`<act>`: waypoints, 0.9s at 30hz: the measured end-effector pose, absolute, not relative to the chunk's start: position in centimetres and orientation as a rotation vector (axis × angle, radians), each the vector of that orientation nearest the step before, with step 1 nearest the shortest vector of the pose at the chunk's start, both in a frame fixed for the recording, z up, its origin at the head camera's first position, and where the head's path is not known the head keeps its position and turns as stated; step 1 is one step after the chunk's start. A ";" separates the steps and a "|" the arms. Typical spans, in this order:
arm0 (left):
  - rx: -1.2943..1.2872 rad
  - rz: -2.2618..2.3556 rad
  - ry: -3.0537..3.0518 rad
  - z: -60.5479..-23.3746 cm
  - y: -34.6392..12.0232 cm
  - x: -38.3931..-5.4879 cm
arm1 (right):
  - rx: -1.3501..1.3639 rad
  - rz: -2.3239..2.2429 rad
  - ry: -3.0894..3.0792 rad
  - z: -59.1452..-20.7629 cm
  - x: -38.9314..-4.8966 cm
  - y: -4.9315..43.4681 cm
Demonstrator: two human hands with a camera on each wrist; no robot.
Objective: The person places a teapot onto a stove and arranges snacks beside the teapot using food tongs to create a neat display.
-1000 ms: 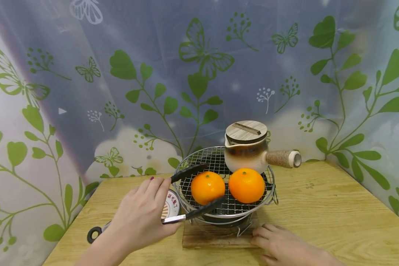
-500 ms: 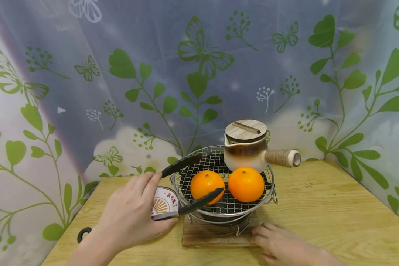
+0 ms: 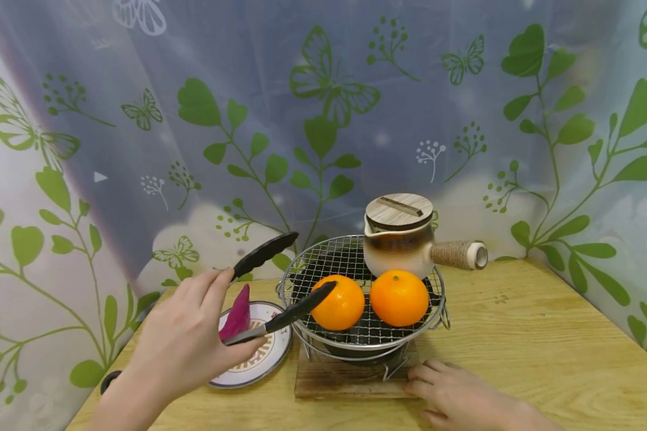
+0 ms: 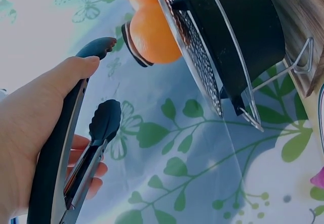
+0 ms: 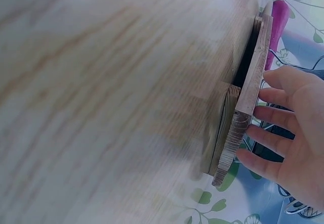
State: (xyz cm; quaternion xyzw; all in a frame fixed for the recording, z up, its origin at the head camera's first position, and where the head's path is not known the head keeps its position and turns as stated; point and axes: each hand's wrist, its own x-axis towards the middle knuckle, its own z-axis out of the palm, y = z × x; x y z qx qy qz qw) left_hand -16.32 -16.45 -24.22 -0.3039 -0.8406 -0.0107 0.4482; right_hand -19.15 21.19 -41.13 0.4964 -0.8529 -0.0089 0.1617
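Left of the round grill (image 3: 331, 256), the left hand (image 3: 180, 338) has its fingers clamped round spread tongs (image 3: 301, 309). Two oranges (image 3: 399, 299) sit atop the grill. The right hand (image 3: 458, 392), fingers slightly apart, touches the wooden board (image 3: 350, 386) beneath it.

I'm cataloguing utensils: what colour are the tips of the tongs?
The tong tips are black, showing best in the head view.

From head, farthest back, looks forward and down across the tabletop (image 3: 517, 323) to the backdrop (image 3: 248, 72). From left wrist, rolled sideways, looks low past close-up tongs (image 4: 53, 153) at the grill (image 4: 248, 27). From right wrist, also rolled, skims the tabletop toward the nearby wooden board (image 5: 250, 92). Shares the oranges (image 4: 154, 39) between head and left wrist.
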 end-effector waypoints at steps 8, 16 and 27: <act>-0.695 -0.012 -2.095 -24.0 -17.6 -16.7 | 1.415 -0.036 -2.458 -41.0 -19.1 21.2; -0.567 -0.034 -2.197 -24.4 -19.2 -17.5 | 1.418 -0.034 -2.453 -41.1 -19.2 21.2; -0.406 -0.024 -2.371 -24.8 -20.4 -18.2 | 1.410 -0.035 -2.473 -41.1 -19.1 21.2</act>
